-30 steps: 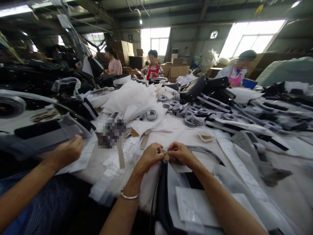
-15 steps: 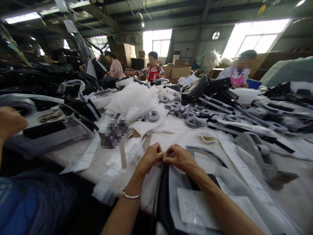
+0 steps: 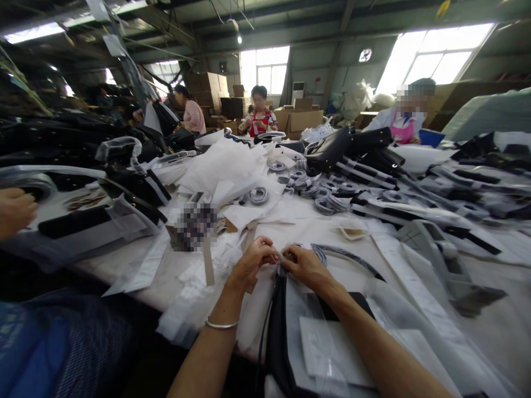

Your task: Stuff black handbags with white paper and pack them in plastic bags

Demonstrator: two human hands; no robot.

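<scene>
Room: workshop w/ steel roof beams, bright windows at 12 & 1 o'clock; people seated at far end.
Worktop (image 3: 290, 226): long white cloth-covered surface, crowded w/ goods.
Left hand (image 3: 251, 265): silver bangle on wrist; grip narrow, fingertips pinched on small pale tag (image 3: 281, 257) at top of black bag.
Right hand (image 3: 307, 266): grip narrow too, pinching same tag from 3 o'clock; hands touching at fingertips.
Black leather bag (image 3: 276, 326): at 6 o'clock, hanging over near worktop edge, below both hands.
Nearby: clear plastic sleeve w/ white card (image 3: 332, 351) just right of bag; coiled grey straps (image 3: 323, 205) at 12 o'clock; another person's hand (image 3: 14, 210) at 9 o'clock.
</scene>
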